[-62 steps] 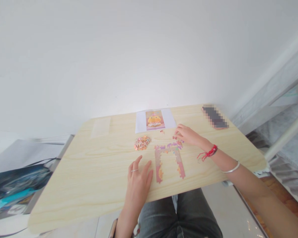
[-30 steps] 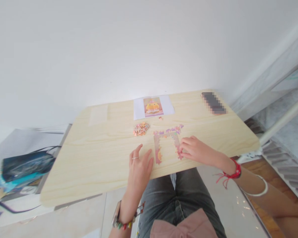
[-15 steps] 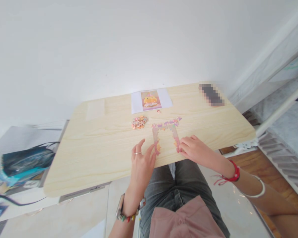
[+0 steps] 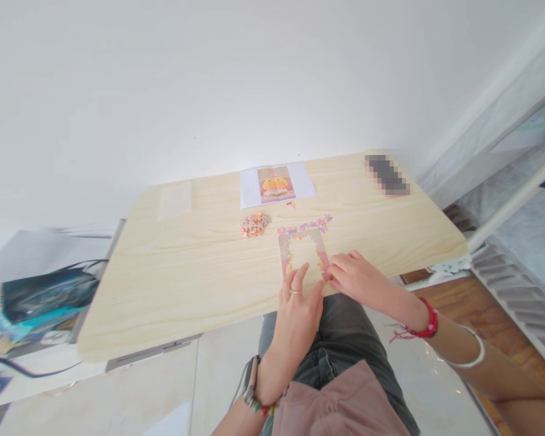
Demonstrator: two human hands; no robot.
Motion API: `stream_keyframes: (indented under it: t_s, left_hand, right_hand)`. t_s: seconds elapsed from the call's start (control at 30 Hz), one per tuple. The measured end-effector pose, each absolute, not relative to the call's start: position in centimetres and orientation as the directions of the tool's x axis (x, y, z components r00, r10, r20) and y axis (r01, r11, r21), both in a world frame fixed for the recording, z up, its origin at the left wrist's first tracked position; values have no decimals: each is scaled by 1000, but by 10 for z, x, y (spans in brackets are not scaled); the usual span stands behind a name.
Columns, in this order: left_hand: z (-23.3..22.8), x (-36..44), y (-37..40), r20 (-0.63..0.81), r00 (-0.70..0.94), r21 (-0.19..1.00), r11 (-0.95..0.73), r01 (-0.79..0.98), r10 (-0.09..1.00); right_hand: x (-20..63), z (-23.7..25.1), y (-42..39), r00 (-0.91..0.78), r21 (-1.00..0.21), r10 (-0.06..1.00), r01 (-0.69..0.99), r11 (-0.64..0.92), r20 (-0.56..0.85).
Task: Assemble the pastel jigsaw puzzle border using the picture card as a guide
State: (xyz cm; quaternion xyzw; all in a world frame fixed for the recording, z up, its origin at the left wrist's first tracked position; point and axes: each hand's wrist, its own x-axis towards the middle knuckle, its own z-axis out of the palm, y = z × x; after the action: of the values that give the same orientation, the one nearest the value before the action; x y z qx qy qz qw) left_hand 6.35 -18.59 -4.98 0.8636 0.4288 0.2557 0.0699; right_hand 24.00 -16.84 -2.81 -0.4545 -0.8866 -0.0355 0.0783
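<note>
Nearby, loose pieces and reference picture lie clear — both hands flat, gripping nothing, on puzzle frame.

- One bench, light wood, carrying everything counted below.
- One jigsaw frame, partly assembled: three sides show, a top bar and two uprights; the near end is hidden under the hands.
- One heap of loose jigsaw pieces; the pieces in it are too small to count.
- One stray small piece lying alone between the frame and the sheet.
- One reference picture sheet, printed with one orange figure.
- One pale transparent sheet at the far left of the bench.
- One dark blurred object at the far right corner.
- Two hands: one left hand, one right hand.
- One ring, on the left hand.
- One red cord bracelet and one silver bangle on the right arm.
- One beaded bracelet on the left wrist.
- One dark bag beside the bench.
</note>
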Motion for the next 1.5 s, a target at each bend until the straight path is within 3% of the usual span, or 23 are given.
stream_keyframes:
  t_s: [0.33,0.57,0.73,0.87,1.27,1.5]
  left_hand:
    - [-47,48,-182,381,453,374,-582,722,806]
    - [-48,10,-177,408,324,362,-476,801,854]
    - [-53,-2,-178,424,293,333,-448,830,857]
    - [-54,-2,-179,415,284,344,-438,830,864]
    - [-53,8,-189,418,287,414,-462,785,862]
    - [-54,17,-195,411,285,426,-459,779,866]
  right_hand:
    - [240,-26,-170,-569,-6,802,815,580,181]
    - [223,-20,-174,-590,13,786,801,599,187]
    - [196,-21,-168,-638,42,755,767,640,148]
    - [186,-25,-165,-607,36,789,794,606,98]
    - [195,-23,-163,-590,-278,806,766,580,55]
    - [190,-30,-164,-604,-151,794,781,606,64]
